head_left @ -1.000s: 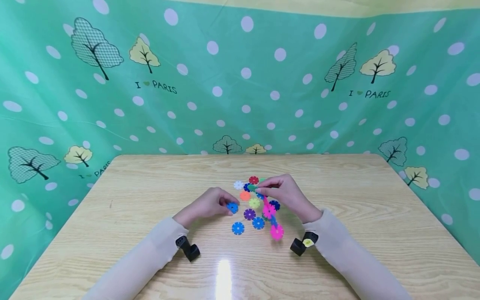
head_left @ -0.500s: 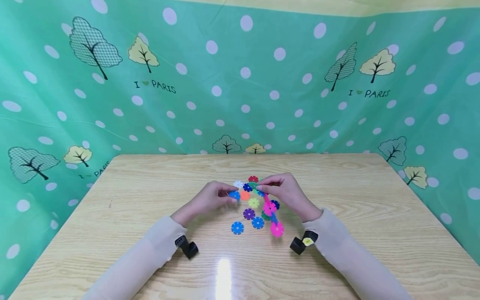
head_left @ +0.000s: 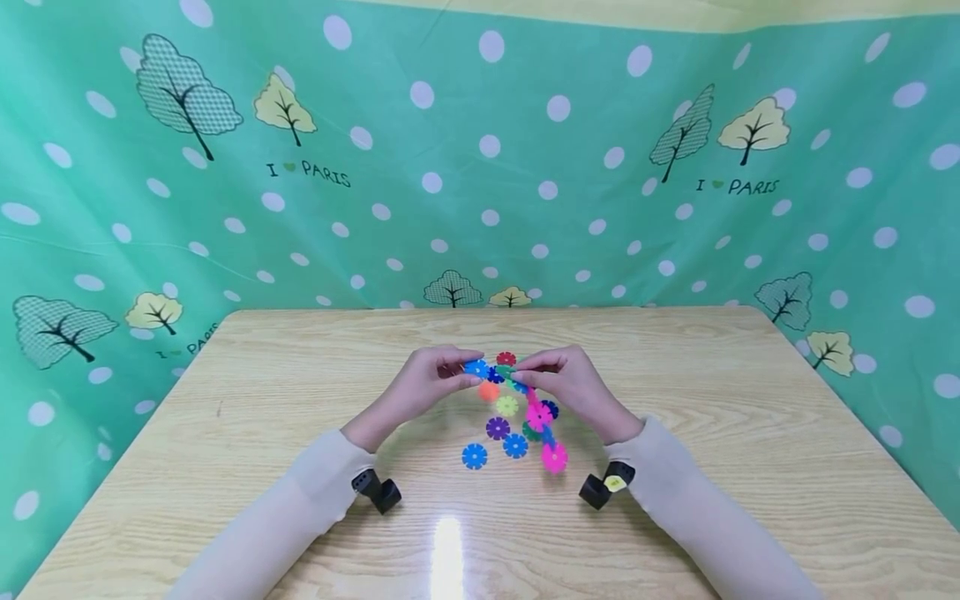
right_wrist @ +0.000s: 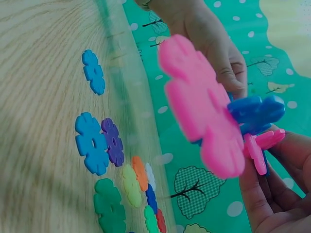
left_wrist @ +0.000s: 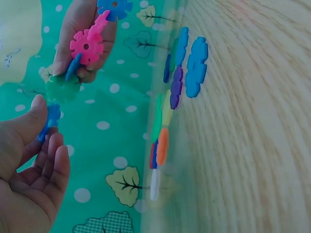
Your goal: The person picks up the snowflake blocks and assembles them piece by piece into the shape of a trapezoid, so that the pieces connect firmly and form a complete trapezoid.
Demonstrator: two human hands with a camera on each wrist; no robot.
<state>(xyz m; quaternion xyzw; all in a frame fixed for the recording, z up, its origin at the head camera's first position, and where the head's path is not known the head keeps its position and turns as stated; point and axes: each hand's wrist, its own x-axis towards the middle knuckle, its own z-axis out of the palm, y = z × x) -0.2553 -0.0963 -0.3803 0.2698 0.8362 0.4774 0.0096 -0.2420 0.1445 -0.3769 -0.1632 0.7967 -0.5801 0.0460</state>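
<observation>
My left hand point(head_left: 422, 382) pinches a blue snowflake disc point(head_left: 477, 368) between thumb and fingers, raised above the table. Facing it, my right hand point(head_left: 572, 380) pinches a green snowflake disc point(head_left: 506, 372) at the end of a chain of linked snowflake discs. The chain, with blue pieces and pink discs point(head_left: 538, 415), hangs toward me from the right fingers. In the right wrist view a large pink disc point(right_wrist: 201, 107) covers part of both hands' work. The left wrist view has the blue disc point(left_wrist: 50, 119) held on edge, close below the green disc point(left_wrist: 63, 90).
Loose snowflake discs lie under and between the hands: purple point(head_left: 498, 428), yellow-green point(head_left: 507, 406), orange point(head_left: 489, 392), red point(head_left: 506, 358) and several others. A white one point(left_wrist: 154, 184) shows in the left wrist view. The wooden table point(head_left: 300, 350) meets a green dotted cloth point(head_left: 480, 167) behind.
My left hand has lifted the blue disc away from me and slightly right, up beside the green one. The right hand stays nearly still with the chain.
</observation>
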